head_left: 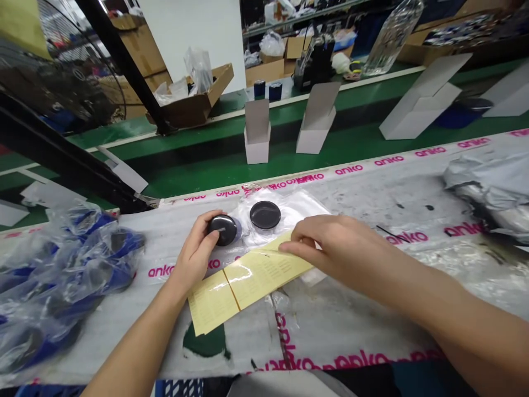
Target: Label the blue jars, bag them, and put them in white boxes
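My left hand (197, 246) is wrapped round a small round container with a glossy black top (223, 230), with the thumb lying on that top. My right hand (320, 240) has its fingers pinched at the upper right end of a yellow sheet of stickers (252, 284). The sheet lies slanted across the table in front of both hands, and a brown line crosses it. Between the hands a black round lid (265, 214) rests on clear plastic bags (303, 205). Whether a single sticker is between my right fingertips is hidden.
Bagged blue items (82, 259) are heaped on the left. White open boxes (257, 146) stand on the green conveyor (185, 172) beyond the table, which has an "anko" printed covering (330, 325). A black post (78, 149) rises at left; a grey plastic bundle (491, 182) lies right.
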Demonstrator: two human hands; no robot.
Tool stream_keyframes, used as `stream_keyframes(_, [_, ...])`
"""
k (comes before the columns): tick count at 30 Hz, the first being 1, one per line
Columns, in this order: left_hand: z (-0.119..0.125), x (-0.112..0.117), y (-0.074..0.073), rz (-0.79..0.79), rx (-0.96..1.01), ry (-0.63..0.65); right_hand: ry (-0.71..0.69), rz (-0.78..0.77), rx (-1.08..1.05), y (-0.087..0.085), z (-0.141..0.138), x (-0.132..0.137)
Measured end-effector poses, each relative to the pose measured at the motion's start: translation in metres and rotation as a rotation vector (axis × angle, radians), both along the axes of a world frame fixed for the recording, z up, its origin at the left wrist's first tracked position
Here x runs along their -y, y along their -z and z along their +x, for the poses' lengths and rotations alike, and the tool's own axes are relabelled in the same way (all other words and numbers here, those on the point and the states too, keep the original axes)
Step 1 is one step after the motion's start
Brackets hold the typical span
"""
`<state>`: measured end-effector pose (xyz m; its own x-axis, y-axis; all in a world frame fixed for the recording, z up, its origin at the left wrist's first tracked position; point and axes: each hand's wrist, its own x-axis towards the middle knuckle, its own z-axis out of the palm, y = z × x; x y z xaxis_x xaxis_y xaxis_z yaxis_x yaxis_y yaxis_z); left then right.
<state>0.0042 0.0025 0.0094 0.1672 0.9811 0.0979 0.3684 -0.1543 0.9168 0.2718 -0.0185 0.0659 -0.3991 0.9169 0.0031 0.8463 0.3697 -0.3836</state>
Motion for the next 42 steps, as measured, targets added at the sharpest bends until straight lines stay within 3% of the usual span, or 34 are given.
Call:
stream_keyframes(2, [0.004,-0.002,-0.001,-0.021,-0.042,-0.019,0.029,-0.164,-0.011,-0.001,0.005,-0.007])
stream_keyframes(5, [0.008,-0.003,-0.003,-0.018,-0.08,-0.056,-0.017,-0.267,-0.06,0.004,0.002,-0.009])
stream_keyframes(6, [0.009,-0.002,-0.005,0.051,-0.095,-0.085,-0.039,-0.287,-0.086,0.006,0.0,-0.008])
stream_keyframes(8, [0.012,0.004,-0.011,0.338,-0.141,-0.119,-0.072,-0.321,-0.164,0.007,-0.002,-0.006])
stream_keyframes(9, [0.014,0.009,-0.015,0.505,-0.169,-0.076,-0.084,-0.333,-0.213,0.007,-0.002,-0.005])
stream_keyframes(11, [0.02,0.02,-0.022,0.709,-0.226,0.153,-0.112,-0.359,-0.318,0.004,-0.001,-0.002])
stream_keyframes(13, [0.027,0.031,-0.025,0.644,-0.261,0.403,-0.145,-0.363,-0.409,0.0,0.001,-0.001])
stream_keyframes(14, [0.031,0.035,-0.024,0.557,-0.262,0.454,-0.159,-0.36,-0.443,-0.002,0.002,0.0])
stream_keyframes(18, [0.036,0.044,-0.014,0.223,-0.145,0.398,-0.259,-0.354,-0.46,-0.005,0.003,0.004])
stream_keyframes(21, [0.036,0.043,-0.013,0.08,-0.1,0.381,-0.328,-0.283,-0.436,-0.002,0.003,0.009])
stream_keyframes(24, [0.037,0.04,-0.016,0.031,-0.113,0.383,-0.324,-0.216,-0.409,0.002,0.002,0.014])
stream_keyframes(30, [0.04,0.04,-0.013,0.021,-0.076,0.353,-0.188,-0.196,-0.316,0.005,0.0,0.014])
stream_keyframes(36, [0.042,0.039,-0.018,-0.024,-0.059,0.304,-0.182,-0.169,-0.332,0.005,0.001,0.015])
stream_keyframes(42, [0.044,0.039,-0.02,-0.099,-0.012,0.273,-0.274,-0.019,-0.337,0.01,0.0,0.016])
